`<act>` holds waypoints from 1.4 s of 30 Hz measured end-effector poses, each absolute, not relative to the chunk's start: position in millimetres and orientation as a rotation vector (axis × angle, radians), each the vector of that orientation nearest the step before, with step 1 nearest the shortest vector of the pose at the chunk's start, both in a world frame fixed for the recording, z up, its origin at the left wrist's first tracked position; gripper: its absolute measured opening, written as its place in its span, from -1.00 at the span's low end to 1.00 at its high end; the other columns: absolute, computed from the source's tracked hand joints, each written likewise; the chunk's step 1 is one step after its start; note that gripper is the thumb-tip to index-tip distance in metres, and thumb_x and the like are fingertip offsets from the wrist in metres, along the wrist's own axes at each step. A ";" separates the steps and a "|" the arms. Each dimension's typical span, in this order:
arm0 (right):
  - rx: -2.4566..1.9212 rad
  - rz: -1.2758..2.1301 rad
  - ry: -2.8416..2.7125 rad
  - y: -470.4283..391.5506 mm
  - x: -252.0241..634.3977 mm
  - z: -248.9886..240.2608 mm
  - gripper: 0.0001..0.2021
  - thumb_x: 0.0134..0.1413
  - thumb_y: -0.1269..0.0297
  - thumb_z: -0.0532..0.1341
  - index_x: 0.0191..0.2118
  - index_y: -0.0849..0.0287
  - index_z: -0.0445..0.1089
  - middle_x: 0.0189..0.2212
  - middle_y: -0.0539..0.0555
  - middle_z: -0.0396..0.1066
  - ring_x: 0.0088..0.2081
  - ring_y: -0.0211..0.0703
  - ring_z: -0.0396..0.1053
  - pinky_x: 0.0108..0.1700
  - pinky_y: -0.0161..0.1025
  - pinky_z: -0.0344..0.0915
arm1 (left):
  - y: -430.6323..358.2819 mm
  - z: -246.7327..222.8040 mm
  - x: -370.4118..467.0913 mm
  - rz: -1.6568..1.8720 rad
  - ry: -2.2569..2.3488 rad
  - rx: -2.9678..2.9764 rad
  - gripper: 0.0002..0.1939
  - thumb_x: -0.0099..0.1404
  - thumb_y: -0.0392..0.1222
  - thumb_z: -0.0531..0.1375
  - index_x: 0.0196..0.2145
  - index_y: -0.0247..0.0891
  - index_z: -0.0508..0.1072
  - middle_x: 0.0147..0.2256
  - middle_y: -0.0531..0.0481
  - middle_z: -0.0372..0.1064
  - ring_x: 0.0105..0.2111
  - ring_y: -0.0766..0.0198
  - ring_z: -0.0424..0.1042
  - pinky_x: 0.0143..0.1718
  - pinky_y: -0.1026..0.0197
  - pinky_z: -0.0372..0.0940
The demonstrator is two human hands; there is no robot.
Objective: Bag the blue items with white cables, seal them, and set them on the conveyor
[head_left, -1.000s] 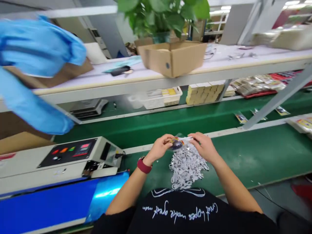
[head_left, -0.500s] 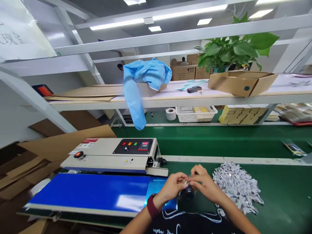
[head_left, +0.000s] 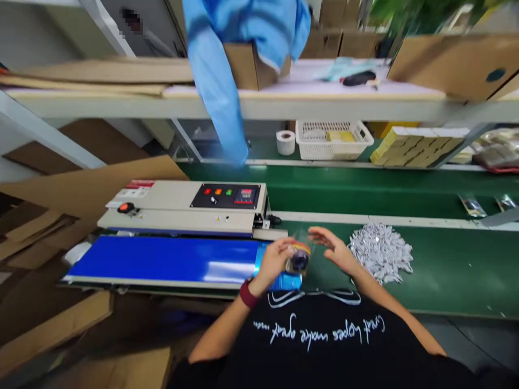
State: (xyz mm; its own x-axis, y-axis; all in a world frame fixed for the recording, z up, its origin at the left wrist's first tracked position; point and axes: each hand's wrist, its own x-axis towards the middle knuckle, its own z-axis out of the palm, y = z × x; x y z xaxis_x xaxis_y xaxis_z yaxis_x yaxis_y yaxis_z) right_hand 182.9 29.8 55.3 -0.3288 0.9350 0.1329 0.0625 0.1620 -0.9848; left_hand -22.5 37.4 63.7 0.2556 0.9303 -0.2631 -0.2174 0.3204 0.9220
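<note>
My left hand point(head_left: 278, 258) pinches a clear plastic bag point(head_left: 299, 258) that has a dark round item and a yellow-and-red card inside; what the item is I cannot make out. To its right, my right hand point(head_left: 333, 248) has its fingers apart, close to the bag's upper edge, and grips nothing. Just left of the bag lies the blue belt point(head_left: 170, 256) of a band sealing machine point(head_left: 182, 205), whose panel lights and display are lit. A heap of small white looped pieces, apparently cables point(head_left: 381, 251), lies on the green surface beyond my right hand.
Packed bags point(head_left: 472, 206) lie on the green conveyor at the right. A white basket point(head_left: 334, 141), a label roll point(head_left: 286, 142) and stacked yellow-edged packs point(head_left: 419, 147) stand under the shelf point(head_left: 324, 108). Blue cloth point(head_left: 221, 92) hangs over its edge. Cardboard point(head_left: 97, 183) leans at the left.
My right hand has come off the bag and opened, moving right. My left hand keeps hold of the bag. The head view has tilted down, so more of the bench front and shirt shows.
</note>
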 end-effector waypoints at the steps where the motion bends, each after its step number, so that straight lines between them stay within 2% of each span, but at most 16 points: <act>1: -1.020 1.297 -1.458 27.0 179.4 49.1 -0.35 -0.11 -0.23 0.22 0.06 0.07 0.29 -0.01 0.19 0.30 -0.02 0.01 0.31 0.03 -0.05 0.23 | 37.0 65.5 -24.2 0.980 1.011 0.894 -0.63 -0.05 -0.21 0.31 -0.24 -0.34 0.43 -0.30 -0.12 0.51 -0.28 0.17 0.47 -0.18 0.18 0.29; 3: -1.110 1.308 -1.286 19.8 169.7 39.1 -0.49 -0.12 -0.09 0.30 -0.07 0.10 0.34 -0.20 0.12 0.41 -0.18 -0.08 0.38 -0.08 -0.11 0.30 | 33.9 65.8 -26.6 1.003 1.045 0.876 -0.63 -0.02 -0.21 0.30 -0.21 -0.34 0.42 -0.28 -0.14 0.51 -0.26 0.17 0.47 -0.18 0.19 0.30; 6: -1.206 1.271 -1.179 9.9 152.3 31.3 -0.70 -0.08 0.03 0.30 -0.30 0.13 0.38 -0.38 0.03 0.41 -0.32 -0.16 0.36 -0.20 -0.20 0.32 | 24.4 60.9 -28.0 0.993 1.084 0.857 -0.64 0.02 -0.21 0.28 -0.19 -0.32 0.36 -0.31 -0.11 0.51 -0.32 0.21 0.47 -0.24 0.23 0.30; 10: -1.209 1.240 -1.175 4.2 136.8 26.1 -0.79 -0.04 0.09 0.27 -0.41 0.14 0.36 -0.46 0.00 0.37 -0.38 -0.20 0.31 -0.29 -0.26 0.28 | 13.5 51.5 -32.5 1.027 1.171 0.897 -0.75 0.13 -0.12 0.23 -0.27 -0.28 0.32 -0.40 -0.03 0.49 -0.44 0.28 0.44 -0.36 0.28 0.27; 14: -1.151 1.197 -1.227 2.4 130.2 22.5 -0.82 0.05 0.17 0.22 -0.45 0.15 0.35 -0.47 -0.01 0.33 -0.38 -0.22 0.28 -0.30 -0.26 0.23 | 7.0 46.5 -43.5 1.095 1.340 1.217 -0.79 0.24 -0.09 0.12 -0.32 -0.29 0.43 -0.29 -0.08 0.48 -0.27 0.23 0.43 -0.22 0.24 0.26; 17: -1.125 1.143 -1.191 3.3 123.0 21.3 -0.83 0.07 0.23 0.20 -0.49 0.15 0.34 -0.49 -0.02 0.31 -0.40 -0.23 0.27 -0.31 -0.27 0.21 | 4.1 41.9 -52.6 1.159 1.522 1.456 -0.75 0.29 -0.12 0.07 -0.41 -0.28 0.47 -0.39 -0.04 0.43 -0.33 0.27 0.38 -0.25 0.26 0.22; 21: -1.167 1.146 -1.033 11.4 107.1 10.6 -0.81 0.02 0.29 0.20 -0.56 0.16 0.32 -0.57 -0.05 0.31 -0.47 -0.27 0.26 -0.34 -0.29 0.21 | 11.9 26.4 -62.9 1.170 1.565 1.262 -0.71 0.22 -0.13 0.10 -0.61 -0.28 0.34 -0.65 0.09 0.21 -0.58 0.37 0.22 -0.48 0.31 0.14; 25: -1.254 1.256 -0.834 23.5 93.0 -8.7 -0.84 -0.10 0.30 0.20 -0.60 0.17 0.30 -0.67 -0.07 0.30 -0.58 -0.29 0.22 -0.48 -0.33 0.17 | 32.5 7.1 -72.5 1.091 1.371 0.779 -0.75 0.03 -0.13 0.22 -0.67 -0.30 0.32 -0.71 0.12 0.17 -0.70 0.42 0.15 -0.64 0.34 0.04; 31: -1.333 1.327 -0.761 41.0 78.4 -15.8 -0.80 -0.16 0.24 0.23 -0.64 0.19 0.28 -0.72 -0.05 0.31 -0.67 -0.36 0.17 -0.59 -0.38 0.08 | 59.3 1.4 -85.0 1.072 1.344 0.559 -0.78 -0.19 -0.18 0.33 -0.67 -0.36 0.38 -0.69 0.06 0.27 -0.70 0.44 0.20 -0.65 0.37 0.06; 36: -1.383 1.413 -0.709 53.2 61.2 -11.0 -0.79 -0.19 0.17 0.23 -0.61 0.18 0.28 -0.83 -0.07 0.23 -0.76 -0.34 0.16 -0.67 -0.39 0.05 | 73.8 -1.8 -101.6 1.057 1.369 0.500 -0.78 -0.19 -0.19 0.35 -0.61 -0.38 0.43 -0.66 0.00 0.35 -0.70 0.40 0.26 -0.64 0.35 0.10; 42: -1.460 1.403 -0.767 60.9 39.0 -13.8 -0.72 -0.17 0.11 0.23 -0.65 0.16 0.21 -0.69 -0.01 0.38 -0.80 -0.39 0.12 -0.77 -0.39 -0.04 | 83.4 -11.7 -128.6 1.017 1.379 0.491 -0.78 -0.17 -0.21 0.35 -0.58 -0.41 0.45 -0.68 -0.01 0.34 -0.71 0.41 0.25 -0.66 0.36 0.09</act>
